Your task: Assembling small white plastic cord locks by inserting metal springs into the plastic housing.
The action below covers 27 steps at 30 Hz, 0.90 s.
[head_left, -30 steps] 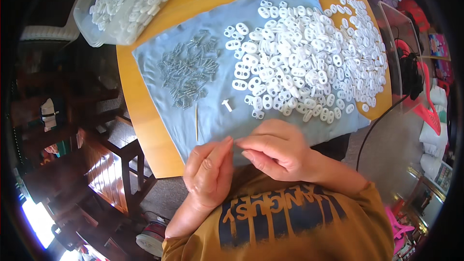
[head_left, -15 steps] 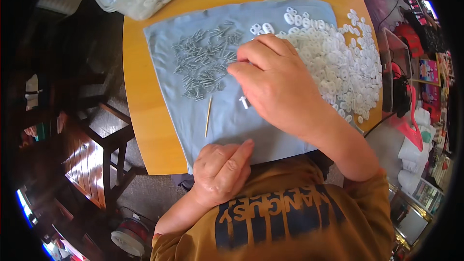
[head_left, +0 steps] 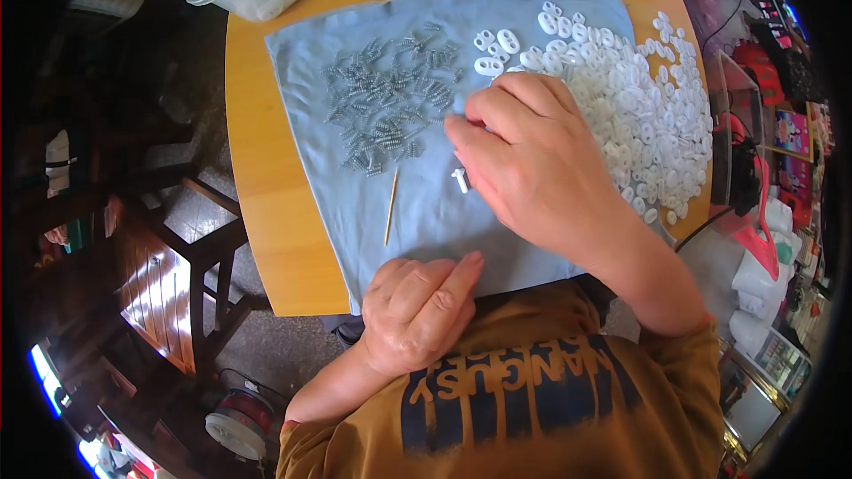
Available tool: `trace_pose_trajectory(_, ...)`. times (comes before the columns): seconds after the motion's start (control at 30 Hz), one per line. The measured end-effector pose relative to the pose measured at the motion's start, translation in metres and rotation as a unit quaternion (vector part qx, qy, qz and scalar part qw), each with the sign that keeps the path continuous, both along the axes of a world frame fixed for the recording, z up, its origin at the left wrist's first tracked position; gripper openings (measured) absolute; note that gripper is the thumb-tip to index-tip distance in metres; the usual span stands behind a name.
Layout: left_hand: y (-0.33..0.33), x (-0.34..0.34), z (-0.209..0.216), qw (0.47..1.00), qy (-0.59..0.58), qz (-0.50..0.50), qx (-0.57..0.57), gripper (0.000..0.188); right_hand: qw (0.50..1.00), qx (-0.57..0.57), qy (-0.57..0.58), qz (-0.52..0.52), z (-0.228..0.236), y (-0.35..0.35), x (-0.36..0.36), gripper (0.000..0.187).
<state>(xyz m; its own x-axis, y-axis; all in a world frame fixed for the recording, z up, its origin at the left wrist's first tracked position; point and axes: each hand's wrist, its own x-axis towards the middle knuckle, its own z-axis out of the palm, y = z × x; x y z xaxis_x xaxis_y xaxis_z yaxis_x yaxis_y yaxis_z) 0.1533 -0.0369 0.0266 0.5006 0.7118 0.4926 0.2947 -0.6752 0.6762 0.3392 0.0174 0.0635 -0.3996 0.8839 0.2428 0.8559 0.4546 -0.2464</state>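
My right hand [head_left: 537, 160] hovers over the middle of the blue cloth [head_left: 426, 231], its thumb and fingers drawn together; what they pinch, if anything, is hidden. Beside it on the left spreads a loose pile of small metal springs [head_left: 386, 93]. A small white plastic piece [head_left: 461, 181] shows just under the edge of this hand. Down at the cloth's near edge, my left hand [head_left: 417, 315] is curled closed with the knuckles up, and its contents cannot be seen. A thin wooden stick [head_left: 390, 207] lies between that hand and the springs.
A large heap of white oval plastic parts with holes [head_left: 612, 106] covers the cloth's right side and spills onto the yellow wooden table [head_left: 257, 168]. A clear tub [head_left: 266, 0] of white parts stands at the far left. A wooden chair [head_left: 160, 293] is left of the table.
The view has shifted slightly, moving the table and cloth a little to the right. My right hand has edged right, away from the springs. My left hand keeps its closed shape.
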Motion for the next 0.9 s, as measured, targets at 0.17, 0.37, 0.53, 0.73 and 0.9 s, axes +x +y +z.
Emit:
trace_pose_trajectory(0.17,-0.001,0.0,0.001,1.0,0.002,0.002,0.001,0.041,0.997,0.063,0.035,0.016,-0.005,0.005,-0.004,0.006)
trace_pose_trajectory(0.37,-0.001,-0.001,0.0,1.0,0.007,0.001,0.002,0.042,0.995,0.078,0.054,0.038,-0.009,0.018,-0.019,0.007)
trace_pose_trajectory(0.53,0.0,-0.004,-0.001,1.0,0.017,-0.008,0.024,0.042,0.998,0.053,-0.005,0.041,-0.004,0.027,-0.021,0.004)
trace_pose_trajectory(0.73,0.0,-0.005,-0.004,0.999,0.009,-0.013,0.028,0.039,0.997,0.018,-0.016,0.073,0.003,0.033,-0.024,0.009)
trace_pose_trajectory(0.9,0.0,-0.005,-0.003,0.999,0.012,-0.011,0.03,0.039,0.992,0.024,-0.047,0.118,0.003,0.038,-0.029,0.009)
